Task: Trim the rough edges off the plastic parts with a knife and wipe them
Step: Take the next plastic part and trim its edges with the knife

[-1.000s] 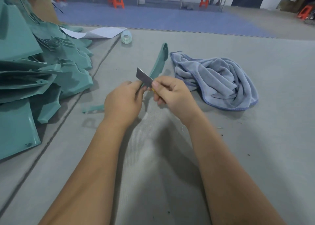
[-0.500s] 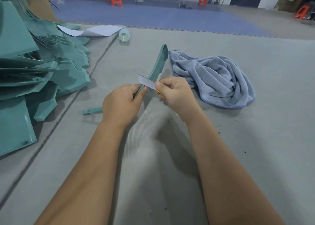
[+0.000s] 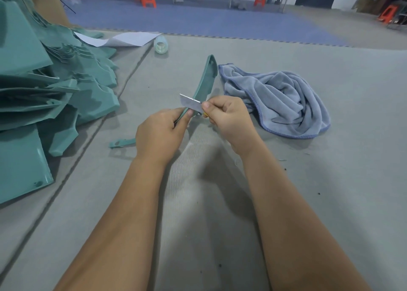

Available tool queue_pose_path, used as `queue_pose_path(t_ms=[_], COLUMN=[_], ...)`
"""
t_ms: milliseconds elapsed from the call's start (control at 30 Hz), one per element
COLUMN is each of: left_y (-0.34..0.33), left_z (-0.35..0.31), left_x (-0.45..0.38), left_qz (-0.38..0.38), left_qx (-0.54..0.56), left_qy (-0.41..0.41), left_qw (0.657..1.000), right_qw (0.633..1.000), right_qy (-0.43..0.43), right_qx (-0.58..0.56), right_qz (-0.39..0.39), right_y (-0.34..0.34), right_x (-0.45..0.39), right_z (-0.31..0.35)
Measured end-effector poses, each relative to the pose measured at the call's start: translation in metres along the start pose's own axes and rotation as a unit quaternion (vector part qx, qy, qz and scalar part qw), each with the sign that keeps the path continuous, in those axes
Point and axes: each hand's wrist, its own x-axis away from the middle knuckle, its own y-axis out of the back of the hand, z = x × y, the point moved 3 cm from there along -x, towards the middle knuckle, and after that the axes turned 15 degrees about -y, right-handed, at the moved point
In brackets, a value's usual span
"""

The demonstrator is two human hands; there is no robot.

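Knife blade lying against a green plastic part over the grey mat (image 3: 330, 180).
A stack of green parts (image 3: 44, 88) is sitting left; the blue cloth (image 3: 282, 99) right; the left hand (image 3: 158, 134) is gripping the curved part (image 3: 203, 86); the right hand (image 3: 229, 119) is pinching the knife (image 3: 190, 104).

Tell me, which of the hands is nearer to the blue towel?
Right. The right hand, pinching the knife blade, lies just beside the blue towel's left edge. The left hand, gripping the green plastic part, sits farther left.
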Motion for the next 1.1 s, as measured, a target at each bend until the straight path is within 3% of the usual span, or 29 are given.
queue_pose_path(t_ms=[100,233,467,633,733,900,1100], left_y=[0.000,0.002,0.003,0.005,0.006,0.008,0.014], left_z=[0.000,-0.002,-0.001,0.005,0.003,-0.008,-0.014], left_x=[0.000,0.003,0.003,0.005,0.003,-0.003,-0.006], left_qz=[-0.001,0.012,0.012,0.020,0.022,0.034,0.034], left_qx=[0.002,-0.003,-0.005,0.040,0.030,-0.014,-0.019], left_qy=[0.000,-0.020,-0.028,-0.012,-0.013,-0.047,-0.042], left_qw=[1.000,1.000,1.000,0.999,0.999,0.998,0.998], right_qw=[1.000,0.983,0.984,0.955,0.944,0.957,0.993], right_qy=[-0.005,-0.038,-0.026,-0.050,-0.068,-0.064,-0.017], right_qx=[-0.015,-0.174,-0.162,-0.248,-0.278,-0.269,-0.101], right_qz=[-0.003,-0.044,-0.068,-0.155,-0.164,-0.092,0.051], right_y=[-0.002,0.015,0.016,0.051,0.067,0.047,0.014], right_x=[0.001,-0.003,-0.008,-0.013,-0.010,-0.004,0.007], right_z=[-0.001,0.001,0.000,-0.005,-0.013,-0.004,0.006])
